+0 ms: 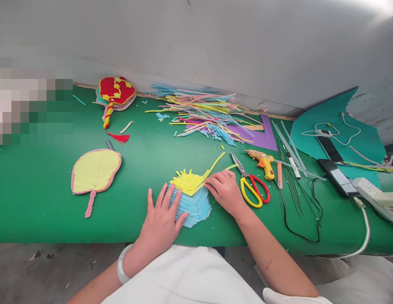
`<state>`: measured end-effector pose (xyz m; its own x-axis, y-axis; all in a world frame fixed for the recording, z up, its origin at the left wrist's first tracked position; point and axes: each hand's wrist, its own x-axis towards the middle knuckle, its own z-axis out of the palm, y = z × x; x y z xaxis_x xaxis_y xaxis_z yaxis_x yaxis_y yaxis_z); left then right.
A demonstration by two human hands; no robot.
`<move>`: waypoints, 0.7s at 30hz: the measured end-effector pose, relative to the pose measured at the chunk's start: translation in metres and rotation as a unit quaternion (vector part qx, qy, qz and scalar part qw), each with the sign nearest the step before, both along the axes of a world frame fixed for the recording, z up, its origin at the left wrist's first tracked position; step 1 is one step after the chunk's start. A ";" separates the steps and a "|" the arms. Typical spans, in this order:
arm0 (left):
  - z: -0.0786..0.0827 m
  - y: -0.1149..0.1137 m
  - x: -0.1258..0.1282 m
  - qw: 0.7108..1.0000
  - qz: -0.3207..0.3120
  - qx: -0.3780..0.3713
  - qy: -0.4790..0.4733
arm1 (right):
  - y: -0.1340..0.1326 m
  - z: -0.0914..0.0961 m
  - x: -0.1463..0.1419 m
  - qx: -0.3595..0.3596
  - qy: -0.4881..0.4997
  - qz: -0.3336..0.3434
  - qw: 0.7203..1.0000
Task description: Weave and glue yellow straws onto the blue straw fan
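Observation:
A fan-shaped panel of blue pipe cleaners lies on the green table in front of me. Across its far part run yellow pipe cleaners laid in a V pattern, with uneven ends sticking out. My left hand rests flat on the panel's left side, fingers spread and open. At the right edge, my right hand is closed in a pinch on a yellow pipe cleaner, whose end pokes out behind the fingers. Another long yellow strand slants up and away from the panel. The fingertips partly hide the pinched piece.
Scissors and a yellow glue gun with a black cord lie right of my hand. Loose pipe cleaners are heaped at the back. A yellow fan and a red fan lie left; phones and a power strip are far right.

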<state>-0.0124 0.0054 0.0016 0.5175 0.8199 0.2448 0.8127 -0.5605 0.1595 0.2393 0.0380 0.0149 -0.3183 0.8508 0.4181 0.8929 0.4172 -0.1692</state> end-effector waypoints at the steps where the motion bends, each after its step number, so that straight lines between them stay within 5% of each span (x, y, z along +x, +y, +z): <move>1: 0.000 0.000 0.000 1.000 -0.001 0.001 0.003 | 0.000 0.000 0.000 0.003 0.001 -0.004 1.000; 21: 0.005 0.001 -0.001 1.000 -0.014 -0.011 -0.024 | 0.002 -0.007 0.000 -0.036 0.028 -0.014 0.999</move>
<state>-0.0138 0.0065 0.0068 0.5279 0.8111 0.2520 0.7883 -0.5783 0.2100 0.2393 0.0405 0.0084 -0.2726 0.8874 0.3717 0.8921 0.3778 -0.2477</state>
